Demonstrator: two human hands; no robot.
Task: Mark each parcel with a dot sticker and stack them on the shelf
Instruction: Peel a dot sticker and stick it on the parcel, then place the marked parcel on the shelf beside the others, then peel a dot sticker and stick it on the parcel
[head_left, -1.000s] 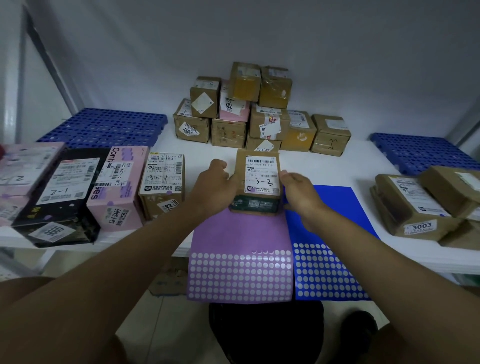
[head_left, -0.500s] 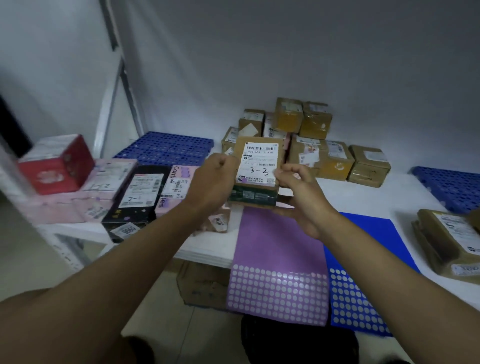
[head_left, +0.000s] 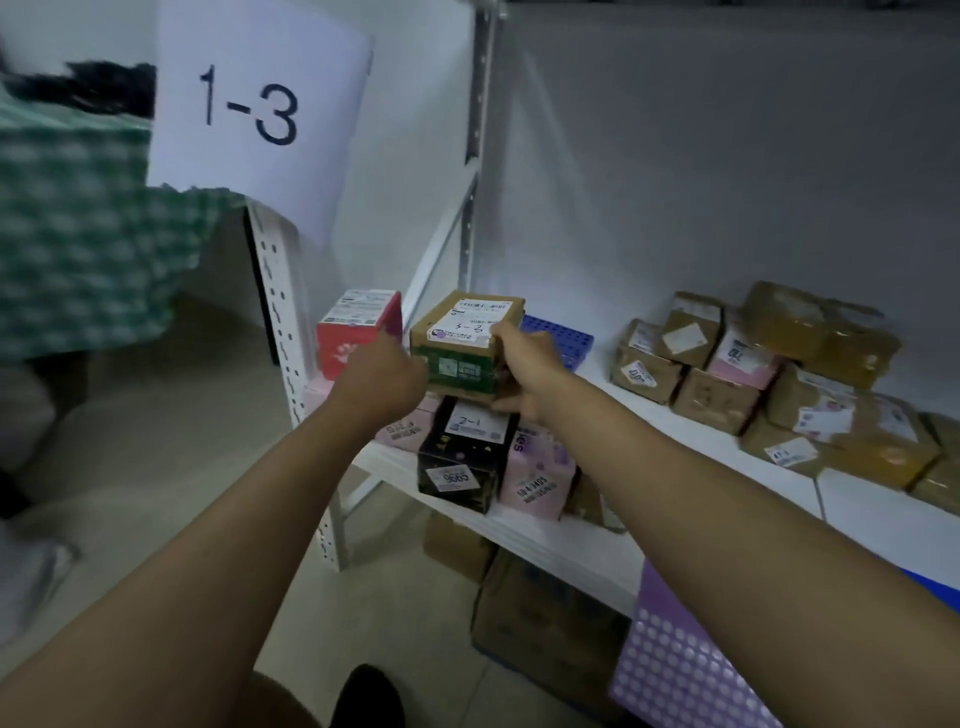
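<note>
both hands hold one parcel between them, above the left end of the shelf. the left hand grips its left side with curled fingers; the right hand wraps its right side, thumb on the top edge by the white label. the parcel is brown card with a green front face and hangs over a black box, which lies on the shelf with a pink box just right of it. whether the parcel touches the black box i cannot tell. a red box stands just left of the parcel, by the shelf's post. a pile of brown parcels sits well apart at the back right. a purple sticker sheet hangs over the shelf's front edge at lower right. a paper sign reading 1-3 hangs at upper left.
</note>
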